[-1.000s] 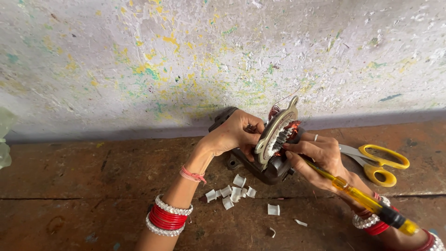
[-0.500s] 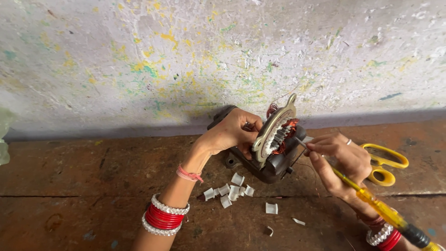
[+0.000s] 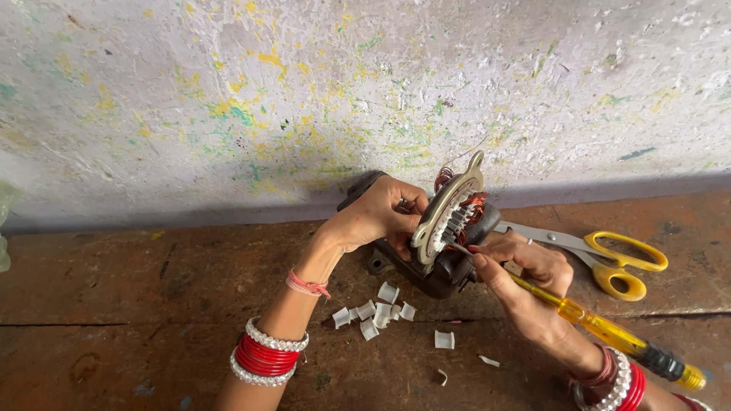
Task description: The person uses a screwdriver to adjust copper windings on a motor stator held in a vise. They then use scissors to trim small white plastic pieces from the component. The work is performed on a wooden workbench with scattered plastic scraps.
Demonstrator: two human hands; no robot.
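The left hand [image 3: 377,217] is clamped with curled fingers on a dark motor stator [image 3: 449,228] with copper windings, held tilted just above the brown floor [image 3: 152,304]. Below it lie about ten white curled slips [image 3: 377,312], seven bunched, three scattered. The right hand [image 3: 525,278] pinches a yellow-handled screwdriver [image 3: 601,327], tip at the stator's slots. One pair of yellow-handled scissors [image 3: 609,259] lies rightmost
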